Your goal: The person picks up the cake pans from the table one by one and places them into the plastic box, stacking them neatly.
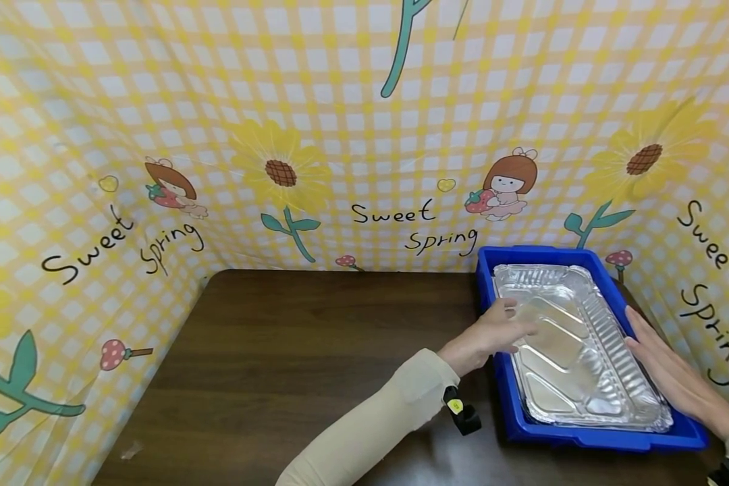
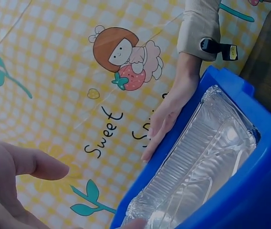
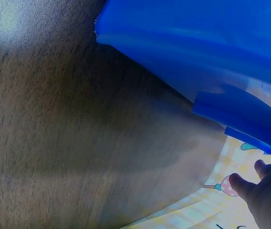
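Note:
A silver foil tray (image 1: 561, 358) lies inside a blue plastic bin (image 1: 510, 405) at the right of the table. My left hand (image 1: 492, 332) reaches across the bin's left rim, its fingers loosely spread over the tray; whether they touch the foil cannot be told. In the left wrist view the thumb of that left hand (image 2: 6, 181) stands away from the fingers. My right hand (image 1: 668, 371) lies along the bin's right side with its fingers straight. Only part of the right hand (image 3: 269, 193) shows in the right wrist view, beside the bin's outer wall (image 3: 202, 33).
The dark wooden table (image 1: 316, 364) stretches left of the bin. A yellow checked cloth (image 1: 352, 142) with printed flowers hangs behind and along both sides. A small pale scrap (image 1: 131, 450) lies near the table's left edge. Black straps (image 1: 462, 412) sit at both wrists.

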The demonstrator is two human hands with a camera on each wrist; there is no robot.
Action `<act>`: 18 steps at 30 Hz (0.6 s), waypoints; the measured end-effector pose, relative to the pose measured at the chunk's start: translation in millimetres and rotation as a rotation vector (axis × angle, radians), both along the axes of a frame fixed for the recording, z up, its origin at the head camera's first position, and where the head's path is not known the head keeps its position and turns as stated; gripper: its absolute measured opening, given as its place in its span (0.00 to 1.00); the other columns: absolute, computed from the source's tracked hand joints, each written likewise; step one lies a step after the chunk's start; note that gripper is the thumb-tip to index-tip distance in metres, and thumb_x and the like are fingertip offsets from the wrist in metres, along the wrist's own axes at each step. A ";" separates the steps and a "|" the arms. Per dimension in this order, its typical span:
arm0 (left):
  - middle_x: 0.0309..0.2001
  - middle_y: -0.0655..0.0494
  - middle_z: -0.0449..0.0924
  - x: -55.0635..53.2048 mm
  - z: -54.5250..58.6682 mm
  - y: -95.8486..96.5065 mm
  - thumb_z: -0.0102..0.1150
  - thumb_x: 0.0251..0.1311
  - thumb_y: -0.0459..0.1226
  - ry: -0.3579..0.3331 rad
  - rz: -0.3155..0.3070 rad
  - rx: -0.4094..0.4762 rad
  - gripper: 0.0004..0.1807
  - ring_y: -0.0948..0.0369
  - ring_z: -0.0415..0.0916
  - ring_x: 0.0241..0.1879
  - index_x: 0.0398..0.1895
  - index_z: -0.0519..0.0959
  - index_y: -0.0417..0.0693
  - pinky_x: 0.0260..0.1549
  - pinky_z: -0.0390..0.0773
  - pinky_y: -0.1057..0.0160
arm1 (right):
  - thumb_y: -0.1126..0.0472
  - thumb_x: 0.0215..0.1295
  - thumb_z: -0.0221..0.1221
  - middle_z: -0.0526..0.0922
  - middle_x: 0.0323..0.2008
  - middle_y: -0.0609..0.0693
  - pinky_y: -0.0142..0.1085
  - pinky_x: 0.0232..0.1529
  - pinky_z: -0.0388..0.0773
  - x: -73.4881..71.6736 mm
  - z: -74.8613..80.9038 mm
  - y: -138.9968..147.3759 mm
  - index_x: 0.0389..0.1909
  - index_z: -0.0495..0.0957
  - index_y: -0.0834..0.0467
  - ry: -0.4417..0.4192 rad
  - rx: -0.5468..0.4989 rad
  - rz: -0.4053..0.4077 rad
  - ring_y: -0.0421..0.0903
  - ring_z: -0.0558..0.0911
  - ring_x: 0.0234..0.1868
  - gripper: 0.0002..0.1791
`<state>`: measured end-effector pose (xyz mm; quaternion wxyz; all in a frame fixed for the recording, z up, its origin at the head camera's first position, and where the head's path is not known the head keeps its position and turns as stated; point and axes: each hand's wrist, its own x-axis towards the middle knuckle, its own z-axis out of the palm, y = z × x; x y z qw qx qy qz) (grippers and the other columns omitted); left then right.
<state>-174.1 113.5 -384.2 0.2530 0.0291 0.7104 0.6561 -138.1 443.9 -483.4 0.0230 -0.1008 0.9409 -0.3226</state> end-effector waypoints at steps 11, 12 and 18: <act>0.55 0.52 0.75 -7.9 -7.7 -21.9 0.61 0.70 0.32 -0.017 -0.074 0.183 0.24 0.46 0.79 0.60 0.67 0.71 0.37 0.59 0.82 0.49 | 0.50 0.89 0.32 0.21 0.83 0.62 0.40 0.74 0.14 -0.9 2.1 -3.5 0.84 0.23 0.53 -0.013 -0.001 -0.015 0.47 0.21 0.81 0.37; 0.56 0.51 0.76 -8.9 -8.6 -24.8 0.60 0.71 0.32 -0.023 -0.089 0.197 0.24 0.45 0.78 0.62 0.67 0.71 0.37 0.60 0.81 0.48 | 0.50 0.89 0.32 0.21 0.83 0.62 0.41 0.74 0.14 -0.7 2.4 -3.6 0.84 0.23 0.53 -0.016 -0.001 -0.015 0.48 0.21 0.81 0.37; 0.59 0.49 0.77 -15.8 -12.8 -45.0 0.54 0.79 0.36 -0.106 -0.182 0.302 0.24 0.44 0.77 0.66 0.72 0.69 0.35 0.65 0.77 0.47 | 0.50 0.89 0.32 0.22 0.83 0.60 0.30 0.68 0.15 1.5 2.8 -3.2 0.84 0.24 0.52 -0.005 0.002 -0.005 0.37 0.21 0.78 0.36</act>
